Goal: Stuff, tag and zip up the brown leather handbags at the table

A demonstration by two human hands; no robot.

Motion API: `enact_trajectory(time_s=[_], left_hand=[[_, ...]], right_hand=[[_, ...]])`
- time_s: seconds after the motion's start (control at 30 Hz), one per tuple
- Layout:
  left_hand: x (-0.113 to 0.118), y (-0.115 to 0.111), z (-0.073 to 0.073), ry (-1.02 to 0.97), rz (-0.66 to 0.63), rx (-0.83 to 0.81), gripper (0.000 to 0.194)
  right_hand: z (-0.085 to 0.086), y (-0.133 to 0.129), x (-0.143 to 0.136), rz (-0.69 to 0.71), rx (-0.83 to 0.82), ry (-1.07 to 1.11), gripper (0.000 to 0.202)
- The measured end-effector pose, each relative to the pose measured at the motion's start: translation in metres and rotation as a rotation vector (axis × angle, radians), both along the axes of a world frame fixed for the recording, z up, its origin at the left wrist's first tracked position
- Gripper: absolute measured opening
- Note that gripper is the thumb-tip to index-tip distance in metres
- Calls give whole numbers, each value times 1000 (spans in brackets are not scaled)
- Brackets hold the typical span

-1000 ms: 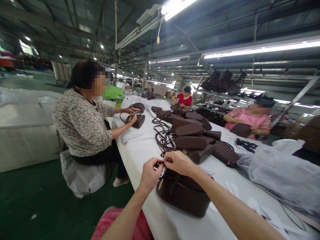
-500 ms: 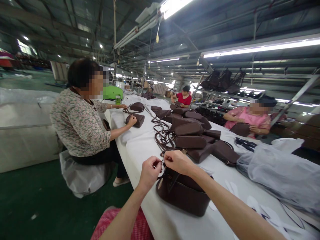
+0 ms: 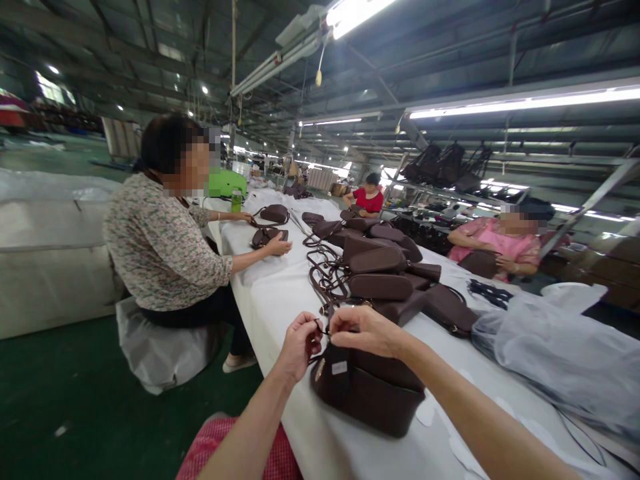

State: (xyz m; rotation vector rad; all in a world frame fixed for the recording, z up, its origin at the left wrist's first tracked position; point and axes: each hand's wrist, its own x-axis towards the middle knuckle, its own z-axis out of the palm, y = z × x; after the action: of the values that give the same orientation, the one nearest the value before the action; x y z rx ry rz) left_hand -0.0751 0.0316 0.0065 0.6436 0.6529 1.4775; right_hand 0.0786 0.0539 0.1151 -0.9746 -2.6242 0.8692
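A dark brown handbag (image 3: 373,403) lies on the white-covered table (image 3: 320,433) right before me. Above its near left end, my left hand (image 3: 300,345) pinches a thin dark cord (image 3: 323,328). The fingertips of my right hand (image 3: 367,331) close on the same cord from the other side, and the hand hides part of the bag's top. Below the cord a dark hang tag (image 3: 336,357) with a small white label rests against the bag. A metal fitting shows at the bag's left end.
Beyond my hands lies a heap of brown handbags (image 3: 380,267) with tangled straps. Clear plastic bags (image 3: 560,360) cover the table's right side. A co-worker in a floral top (image 3: 160,247) sits at left, handling a bag; another in pink (image 3: 495,243) sits across.
The hang tag has turned, so its white label now shows. My right fingers have straightened a little. The co-worker at left has shifted the nearer bag and opened that hand.
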Motion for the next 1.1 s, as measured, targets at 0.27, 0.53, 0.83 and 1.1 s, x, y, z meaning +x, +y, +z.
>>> enact_trajectory(time_s=[0.27, 0.53, 0.83, 1.1], left_hand=[[-9, 3, 3, -80, 15, 1, 35], [-16, 4, 1, -48, 51, 21, 37], [-22, -1, 1, -181, -89, 36, 43], [-25, -2, -9, -369, -74, 4, 20]], right_hand=[[-16, -14, 10, 281, 556, -409, 34], [-34, -19, 6, 225, 736, -379, 15], [-30, 1, 1, -364, 188, 282, 11], [-31, -2, -21, -395, 65, 501, 20]])
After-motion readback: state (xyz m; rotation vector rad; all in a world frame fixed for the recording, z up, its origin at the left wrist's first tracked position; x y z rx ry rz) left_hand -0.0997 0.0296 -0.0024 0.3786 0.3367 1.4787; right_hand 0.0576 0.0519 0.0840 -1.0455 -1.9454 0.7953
